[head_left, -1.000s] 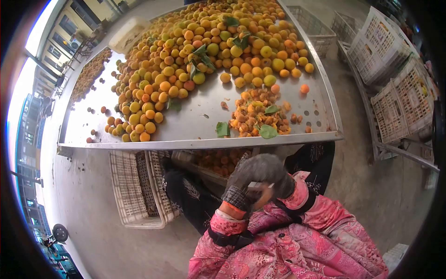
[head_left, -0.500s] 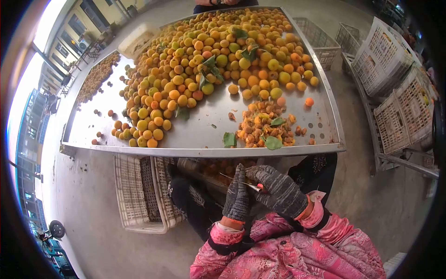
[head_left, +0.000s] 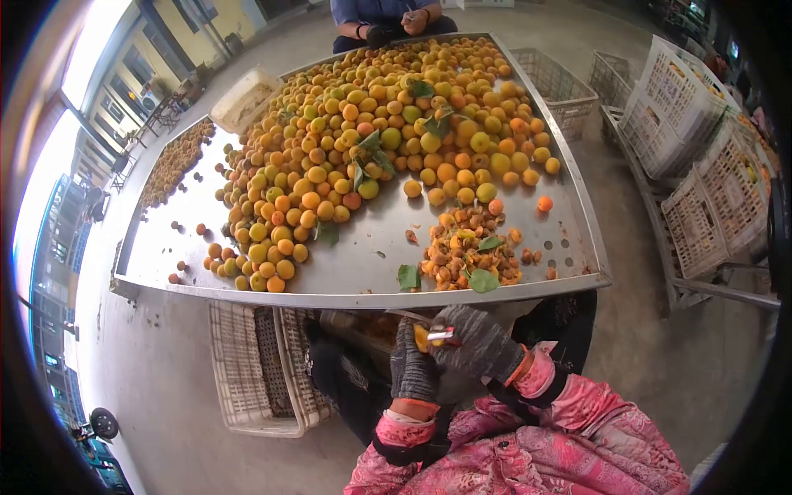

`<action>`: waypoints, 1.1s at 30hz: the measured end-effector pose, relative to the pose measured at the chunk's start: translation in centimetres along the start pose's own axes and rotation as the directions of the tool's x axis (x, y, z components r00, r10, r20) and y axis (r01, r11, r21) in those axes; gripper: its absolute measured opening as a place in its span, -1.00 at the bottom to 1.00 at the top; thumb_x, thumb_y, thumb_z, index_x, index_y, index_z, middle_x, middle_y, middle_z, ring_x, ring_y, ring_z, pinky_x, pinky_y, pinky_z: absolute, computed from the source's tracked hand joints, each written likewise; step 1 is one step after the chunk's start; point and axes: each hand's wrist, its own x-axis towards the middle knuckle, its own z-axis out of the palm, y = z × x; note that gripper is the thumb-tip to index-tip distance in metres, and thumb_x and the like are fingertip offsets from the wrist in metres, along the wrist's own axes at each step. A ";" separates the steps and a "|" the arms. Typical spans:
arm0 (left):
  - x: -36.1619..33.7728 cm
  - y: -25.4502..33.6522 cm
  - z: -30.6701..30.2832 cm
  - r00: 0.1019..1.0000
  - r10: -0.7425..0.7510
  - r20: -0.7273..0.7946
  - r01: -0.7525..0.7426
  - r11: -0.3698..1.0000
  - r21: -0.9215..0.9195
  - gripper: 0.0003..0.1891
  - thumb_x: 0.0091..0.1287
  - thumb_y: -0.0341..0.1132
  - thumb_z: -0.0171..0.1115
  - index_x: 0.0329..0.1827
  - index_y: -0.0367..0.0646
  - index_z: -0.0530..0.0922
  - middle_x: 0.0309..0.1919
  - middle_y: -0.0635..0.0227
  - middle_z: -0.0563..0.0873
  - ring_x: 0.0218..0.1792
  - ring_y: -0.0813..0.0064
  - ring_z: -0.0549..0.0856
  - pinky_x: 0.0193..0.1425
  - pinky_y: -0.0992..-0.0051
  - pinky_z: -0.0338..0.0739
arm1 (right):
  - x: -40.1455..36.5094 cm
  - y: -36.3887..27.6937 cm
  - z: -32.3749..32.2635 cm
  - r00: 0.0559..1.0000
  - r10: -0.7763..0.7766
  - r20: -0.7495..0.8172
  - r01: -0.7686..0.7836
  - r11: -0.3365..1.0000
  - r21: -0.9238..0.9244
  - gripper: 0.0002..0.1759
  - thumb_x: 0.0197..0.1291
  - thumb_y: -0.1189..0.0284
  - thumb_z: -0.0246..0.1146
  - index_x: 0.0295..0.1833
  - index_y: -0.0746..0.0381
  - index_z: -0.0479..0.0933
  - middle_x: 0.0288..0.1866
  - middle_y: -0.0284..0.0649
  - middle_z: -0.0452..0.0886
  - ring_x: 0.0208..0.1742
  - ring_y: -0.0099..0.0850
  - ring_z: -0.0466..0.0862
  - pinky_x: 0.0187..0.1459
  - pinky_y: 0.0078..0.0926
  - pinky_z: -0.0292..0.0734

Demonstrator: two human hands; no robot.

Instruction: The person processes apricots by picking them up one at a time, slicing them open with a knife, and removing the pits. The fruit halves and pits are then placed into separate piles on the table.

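Below the near edge of the metal table (head_left: pixel 346 256), my left hand (head_left: pixel 413 363), in a dark grey knitted glove, holds a yellow-orange fruit (head_left: pixel 421 337) at its fingertips. My right hand (head_left: pixel 483 342), gloved alike, is closed around a small tool with a red and silver part (head_left: pixel 441 335), close against the fruit. Just past the hands lies a pile of split fruit and pits (head_left: pixel 470 252) with green leaves (head_left: pixel 483 280). Behind it whole yellow and orange fruit (head_left: pixel 330 124) are heaped over the table.
An empty-looking plastic crate (head_left: pixel 256 371) stands on the floor at lower left. Stacked white crates (head_left: pixel 672 107) sit on a cart at right. A person (head_left: pixel 388 21) is at the far side of the table. A pale tub (head_left: pixel 245 101) rests at the back left.
A fruit now shows between my hands, and both hands have come closer together around it. The view has tilted up, showing more of the person across the table.
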 end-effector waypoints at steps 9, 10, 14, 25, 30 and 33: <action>2.7 1.7 -3.7 0.979 -0.060 0.194 -0.103 0.678 0.728 -0.57 0.38 -0.13 -0.01 0.08 -0.33 0.47 -0.05 0.16 0.61 -0.05 0.43 0.56 0.05 0.48 0.41 | 4.6 3.3 -5.7 0.933 0.166 -0.320 -0.225 0.961 -0.159 -0.45 -0.06 0.27 0.38 0.02 0.31 0.42 -0.15 0.03 0.51 -0.13 -0.08 0.54 -0.07 -0.24 0.46; 2.8 2.0 -3.9 0.973 -0.027 0.230 -0.183 0.522 0.833 -0.61 0.36 -0.17 0.04 0.08 -0.32 0.48 -0.02 0.21 0.59 -0.05 0.50 0.54 0.02 0.54 0.42 | 4.2 4.8 -5.5 0.917 0.141 -0.373 -0.241 0.941 -0.238 -0.45 -0.03 0.26 0.36 0.03 0.34 0.41 -0.12 0.06 0.49 -0.10 -0.07 0.53 -0.06 -0.23 0.45; 3.2 5.8 -1.3 0.912 -0.007 0.411 -0.274 0.735 0.620 -0.67 0.35 -0.23 0.06 0.01 -0.32 0.52 -0.21 0.16 0.67 -0.16 0.44 0.60 -0.03 0.48 0.46 | 1.5 9.4 -4.8 0.866 0.221 -0.449 -0.303 0.946 -0.118 -0.53 0.08 0.37 0.26 0.05 0.41 0.38 -0.10 0.07 0.49 -0.08 -0.11 0.54 -0.08 -0.21 0.46; 17.4 13.3 16.0 0.834 0.072 0.547 -0.414 0.737 0.534 -0.59 0.34 -0.13 0.09 0.08 -0.27 0.46 -0.22 0.29 0.63 -0.52 0.55 0.60 -0.44 0.59 0.49 | 1.1 6.6 -8.1 0.803 0.554 -0.220 -0.388 0.766 0.513 -0.68 0.17 0.43 0.19 0.00 0.35 0.41 -0.49 -0.22 0.54 -0.57 -0.54 0.57 -0.51 -0.51 0.49; 24.0 10.5 20.6 0.741 0.284 0.609 -0.657 0.117 0.745 -0.41 0.20 0.01 0.14 0.18 -0.23 0.39 -0.04 -0.01 0.57 0.01 0.10 0.56 0.06 0.30 0.45 | 0.6 7.1 -7.8 0.794 0.585 -0.166 -0.329 0.642 0.693 -0.65 0.12 0.46 0.20 0.03 0.34 0.40 -0.48 -0.25 0.53 -0.54 -0.53 0.57 -0.48 -0.50 0.52; 21.7 10.5 22.9 0.827 0.178 0.534 -0.508 -0.170 0.844 -0.39 0.15 0.06 0.16 0.18 -0.17 0.41 0.02 -0.06 0.52 0.02 0.02 0.53 0.11 0.25 0.41 | 0.2 7.7 -7.5 0.806 0.573 -0.149 -0.325 0.639 0.697 -0.61 0.14 0.50 0.15 0.11 0.34 0.37 -0.47 -0.30 0.52 -0.53 -0.55 0.54 -0.48 -0.52 0.51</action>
